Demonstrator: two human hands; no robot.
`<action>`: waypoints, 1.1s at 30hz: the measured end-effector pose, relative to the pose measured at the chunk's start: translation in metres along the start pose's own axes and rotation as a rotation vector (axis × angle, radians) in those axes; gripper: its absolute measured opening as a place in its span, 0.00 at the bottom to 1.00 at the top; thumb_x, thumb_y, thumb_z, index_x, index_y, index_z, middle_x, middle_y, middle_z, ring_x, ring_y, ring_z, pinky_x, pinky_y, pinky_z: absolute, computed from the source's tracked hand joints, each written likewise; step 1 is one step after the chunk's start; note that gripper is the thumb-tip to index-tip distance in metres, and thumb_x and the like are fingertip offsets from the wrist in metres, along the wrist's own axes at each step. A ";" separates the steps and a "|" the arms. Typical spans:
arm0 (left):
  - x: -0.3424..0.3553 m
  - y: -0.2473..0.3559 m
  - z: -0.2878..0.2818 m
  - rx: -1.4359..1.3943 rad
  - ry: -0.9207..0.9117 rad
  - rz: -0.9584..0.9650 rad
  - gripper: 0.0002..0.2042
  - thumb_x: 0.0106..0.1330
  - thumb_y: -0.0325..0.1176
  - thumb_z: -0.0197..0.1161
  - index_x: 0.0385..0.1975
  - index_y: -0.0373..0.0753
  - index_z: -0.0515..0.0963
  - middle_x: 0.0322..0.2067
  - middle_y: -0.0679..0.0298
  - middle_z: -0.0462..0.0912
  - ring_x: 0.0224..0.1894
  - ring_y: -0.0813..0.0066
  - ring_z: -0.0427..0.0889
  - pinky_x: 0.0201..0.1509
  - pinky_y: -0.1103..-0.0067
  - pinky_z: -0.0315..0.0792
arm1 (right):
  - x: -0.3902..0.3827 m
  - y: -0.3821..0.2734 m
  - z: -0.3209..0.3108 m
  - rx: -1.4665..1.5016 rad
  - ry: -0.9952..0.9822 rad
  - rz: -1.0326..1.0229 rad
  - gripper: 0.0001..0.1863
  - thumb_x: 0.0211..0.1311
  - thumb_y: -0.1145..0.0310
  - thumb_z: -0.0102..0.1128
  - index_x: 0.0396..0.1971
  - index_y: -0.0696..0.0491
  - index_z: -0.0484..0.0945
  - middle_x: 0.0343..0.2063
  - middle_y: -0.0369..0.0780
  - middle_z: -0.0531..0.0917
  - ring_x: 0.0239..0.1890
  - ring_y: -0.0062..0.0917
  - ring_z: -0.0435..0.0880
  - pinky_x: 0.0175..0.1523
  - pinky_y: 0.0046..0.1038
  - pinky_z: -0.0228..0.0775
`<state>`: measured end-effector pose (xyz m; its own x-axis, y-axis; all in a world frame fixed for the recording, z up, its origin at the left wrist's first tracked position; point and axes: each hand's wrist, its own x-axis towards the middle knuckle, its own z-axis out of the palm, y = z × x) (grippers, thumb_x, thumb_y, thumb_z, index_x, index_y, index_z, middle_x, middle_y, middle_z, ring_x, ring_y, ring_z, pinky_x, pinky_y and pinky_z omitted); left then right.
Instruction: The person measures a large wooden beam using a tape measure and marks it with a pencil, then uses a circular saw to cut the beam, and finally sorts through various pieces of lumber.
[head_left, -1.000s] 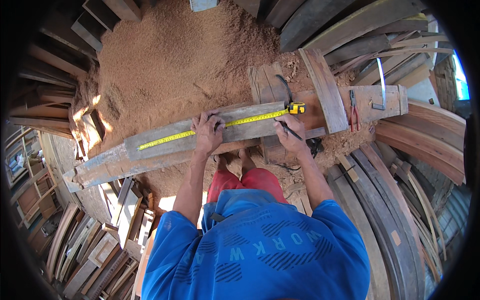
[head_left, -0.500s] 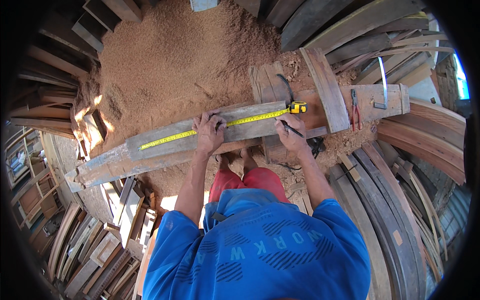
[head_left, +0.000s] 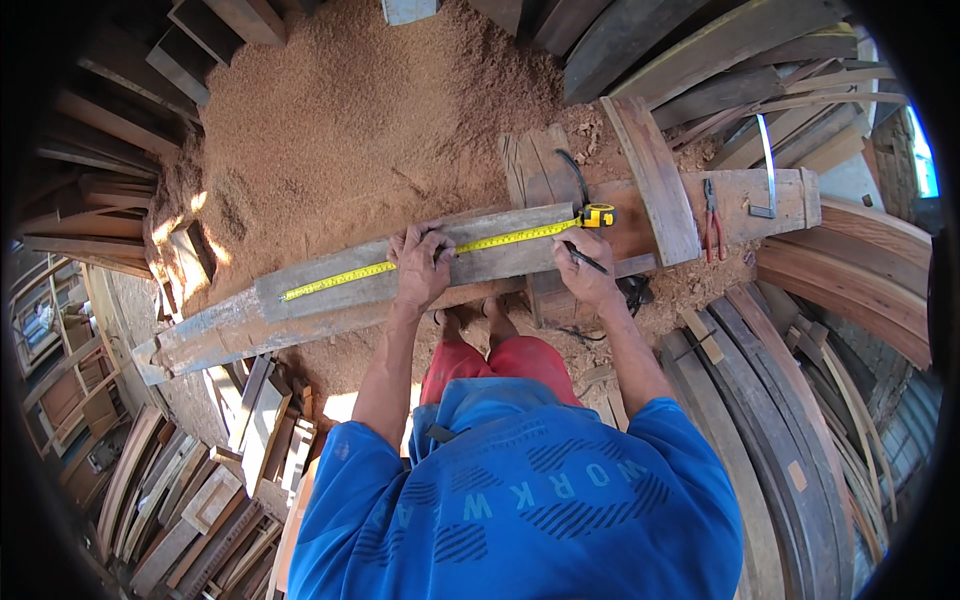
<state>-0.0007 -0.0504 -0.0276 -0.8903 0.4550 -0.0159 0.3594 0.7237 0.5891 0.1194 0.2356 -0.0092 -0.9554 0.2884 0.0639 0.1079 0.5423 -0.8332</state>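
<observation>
A grey weathered board (head_left: pixel 500 270) lies at a slant on a longer plank. Along it stretches the yellow blade of a tape measure (head_left: pixel 350 279), whose yellow and black case (head_left: pixel 598 215) sits at the board's right end. My left hand (head_left: pixel 420 262) is closed over the blade, its bent fingers holding it against the board; a small dark thing shows by the thumb, too small to name. Beside the case, my right hand (head_left: pixel 584 265) grips a black marker (head_left: pixel 588 258) and rests at the board's right end.
Pliers with red handles (head_left: pixel 712 225) and a metal square (head_left: pixel 768 175) lie on the plank to the right. A loose board (head_left: pixel 652 180) crosses that plank. Sawdust (head_left: pixel 350 130) is heaped beyond, and stacked curved timber (head_left: pixel 790 440) stands on the right.
The left end of the tape blade has shifted very slightly to the right. Both hands keep nearly the same places, my right hand still with the marker.
</observation>
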 end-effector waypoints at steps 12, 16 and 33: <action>0.000 -0.001 0.001 -0.016 0.009 0.013 0.07 0.56 0.30 0.72 0.33 0.50 0.85 0.55 0.70 0.81 0.56 0.57 0.70 0.58 0.60 0.58 | 0.004 0.005 -0.005 -0.084 -0.076 -0.101 0.03 0.64 0.73 0.59 0.36 0.56 0.79 0.25 0.45 0.84 0.31 0.44 0.85 0.39 0.42 0.77; 0.001 -0.002 0.002 -0.005 0.015 0.017 0.07 0.56 0.30 0.71 0.33 0.50 0.85 0.54 0.70 0.81 0.55 0.58 0.71 0.57 0.60 0.58 | 0.018 -0.008 -0.032 0.126 0.117 0.105 0.13 0.76 0.68 0.52 0.49 0.60 0.82 0.31 0.44 0.90 0.34 0.37 0.89 0.42 0.35 0.80; 0.017 0.034 -0.010 0.152 0.039 0.145 0.06 0.59 0.31 0.68 0.35 0.46 0.82 0.45 0.63 0.86 0.51 0.55 0.79 0.58 0.59 0.63 | 0.063 0.053 -0.075 -0.414 -0.651 0.317 0.28 0.53 0.61 0.74 0.56 0.48 0.79 0.53 0.46 0.84 0.58 0.48 0.81 0.62 0.45 0.72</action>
<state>-0.0063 -0.0228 0.0003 -0.8353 0.5418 0.0933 0.5200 0.7236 0.4538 0.0858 0.3418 -0.0079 -0.8169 0.0316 -0.5759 0.3695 0.7953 -0.4805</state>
